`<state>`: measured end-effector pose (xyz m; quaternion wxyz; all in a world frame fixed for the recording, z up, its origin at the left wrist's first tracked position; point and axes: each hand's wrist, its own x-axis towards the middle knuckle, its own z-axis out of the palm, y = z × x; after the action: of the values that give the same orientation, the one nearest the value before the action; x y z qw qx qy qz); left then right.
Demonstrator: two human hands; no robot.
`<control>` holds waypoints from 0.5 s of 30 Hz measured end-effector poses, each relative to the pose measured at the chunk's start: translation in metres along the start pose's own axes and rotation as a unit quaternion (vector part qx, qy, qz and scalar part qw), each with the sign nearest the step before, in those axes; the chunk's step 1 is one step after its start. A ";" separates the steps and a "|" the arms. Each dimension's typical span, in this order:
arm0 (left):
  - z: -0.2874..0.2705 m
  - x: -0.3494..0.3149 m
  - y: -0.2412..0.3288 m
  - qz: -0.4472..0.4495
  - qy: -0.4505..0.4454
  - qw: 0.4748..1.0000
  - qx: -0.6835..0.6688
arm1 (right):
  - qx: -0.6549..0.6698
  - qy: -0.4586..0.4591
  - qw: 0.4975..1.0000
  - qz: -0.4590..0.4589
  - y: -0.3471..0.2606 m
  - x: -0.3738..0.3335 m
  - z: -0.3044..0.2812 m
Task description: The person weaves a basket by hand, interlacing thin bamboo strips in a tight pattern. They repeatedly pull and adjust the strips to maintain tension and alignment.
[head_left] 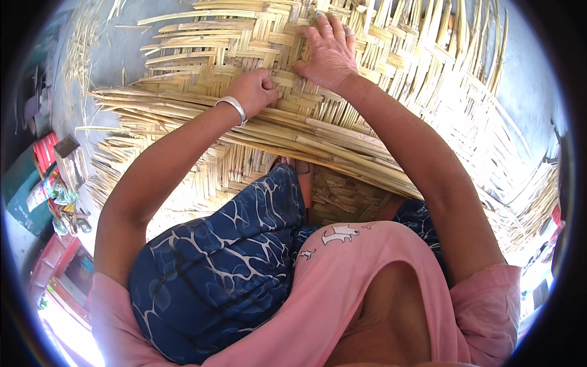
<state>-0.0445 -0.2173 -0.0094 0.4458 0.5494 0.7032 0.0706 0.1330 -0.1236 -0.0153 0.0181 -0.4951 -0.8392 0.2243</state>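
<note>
A mat (pixel 391 61) of flat, pale yellow split-reed strips lies spread in front of me, woven in its middle, with loose strip ends sticking out at the left and upper right. My left hand (pixel 249 92), with a silver bangle (pixel 235 110) on its wrist, is curled against the weave; what its fingers pinch, if anything, is hidden. To its right and farther off, my right hand (pixel 329 54) rests palm down on the woven part, fingers apart. A long bundle of strips (pixel 299 131) runs across the mat, nearer to me than both hands.
More woven matting (pixel 348 192) lies under my feet and blue patterned garment (pixel 226 244). Loose strips (pixel 79 55) are scattered on the grey floor (pixel 131 46) at the left. Bags and household items (pixel 58 189) stand at the left edge, by a red object (pixel 55 257).
</note>
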 end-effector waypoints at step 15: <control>-0.013 0.006 -0.005 0.026 -0.024 0.999 0.035 | -0.005 -0.023 0.999 -0.040 -0.033 -0.046 0.004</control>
<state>-0.0575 -0.2092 -0.0078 0.4413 0.5843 0.6797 0.0438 0.1285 -0.1773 0.0027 0.0049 -0.4563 -0.8595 0.2304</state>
